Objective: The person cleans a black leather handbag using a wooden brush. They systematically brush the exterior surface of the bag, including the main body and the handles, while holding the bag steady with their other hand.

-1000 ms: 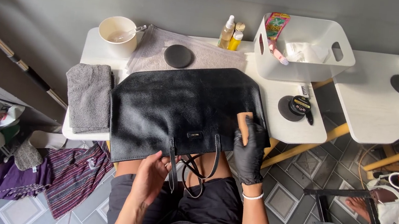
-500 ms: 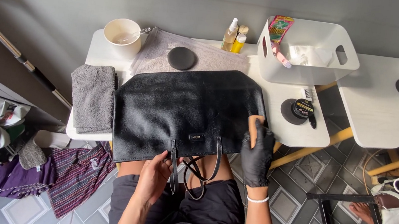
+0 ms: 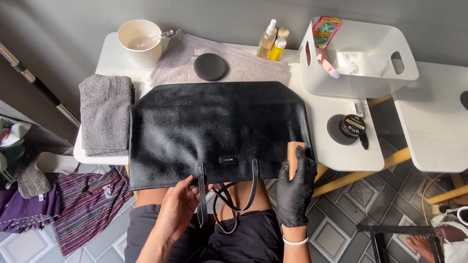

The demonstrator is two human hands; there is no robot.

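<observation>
A black leather handbag (image 3: 216,129) lies flat on a small white table (image 3: 354,157), its straps hanging toward my lap. My left hand (image 3: 177,204), bare, grips the bag's lower edge beside the left strap. My right hand (image 3: 295,185) wears a black glove and presses a tan sponge (image 3: 293,153) against the bag's lower right corner. An open round tin of black polish (image 3: 353,126) sits just right of the bag with its lid beside it.
A folded grey towel (image 3: 106,112) lies left of the bag. Behind are a white cup with a spoon (image 3: 138,41), a grey cloth with a black disc (image 3: 210,66), two small bottles (image 3: 272,41) and a white basket (image 3: 360,58). A second white table (image 3: 452,127) stands right.
My gloved right hand has shifted with the sponge along the bag's lower right edge. The view has drifted slightly; my left hand keeps its hold on the bag.
</observation>
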